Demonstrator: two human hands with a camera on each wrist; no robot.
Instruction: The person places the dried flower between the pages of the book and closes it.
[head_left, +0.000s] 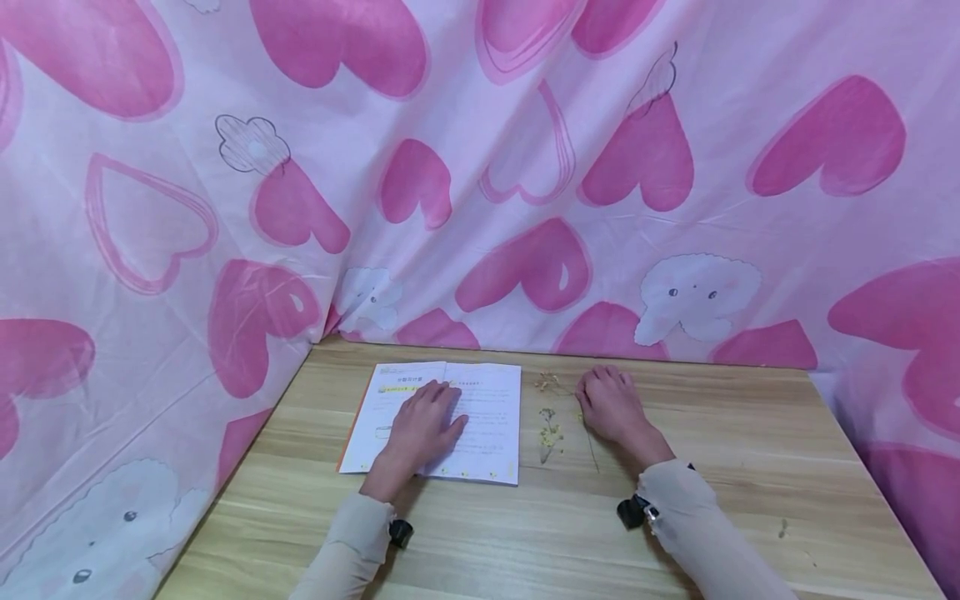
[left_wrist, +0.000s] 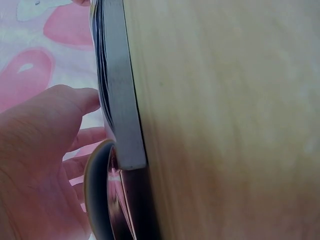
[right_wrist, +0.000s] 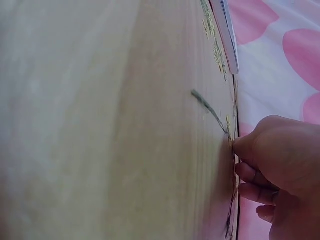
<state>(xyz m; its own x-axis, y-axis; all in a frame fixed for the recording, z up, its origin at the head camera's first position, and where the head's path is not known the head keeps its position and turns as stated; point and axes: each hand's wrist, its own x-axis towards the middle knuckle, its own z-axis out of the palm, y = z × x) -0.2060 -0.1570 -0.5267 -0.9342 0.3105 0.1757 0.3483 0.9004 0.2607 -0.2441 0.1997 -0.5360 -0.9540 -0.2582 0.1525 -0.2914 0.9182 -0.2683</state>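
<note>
An open book (head_left: 491, 433) with printed pages and a yellow highlighted line lies on the wooden table. My left hand (head_left: 423, 429) rests across its middle, fingers extended over the pages; in the left wrist view the thumb lies against the book's edge (left_wrist: 120, 90). To the right of the book, my right hand (head_left: 615, 408) has its fingers curled down to the tabletop and pinches a thin dried flower sprig (right_wrist: 210, 109), whose stem sticks out toward the front. Its fingertips partly hide the blossom. Between book and hand lie a yellowish dried flower sprig (head_left: 550, 437) and a brownish dried flower (head_left: 547, 382).
A pink-and-white curtain (head_left: 517, 258) with hearts hangs along the back and sides of the wooden table (head_left: 525, 542). A few small plant bits (head_left: 783, 527) lie at the right front. Dark wrist cameras (head_left: 632, 512) sit on both wrists.
</note>
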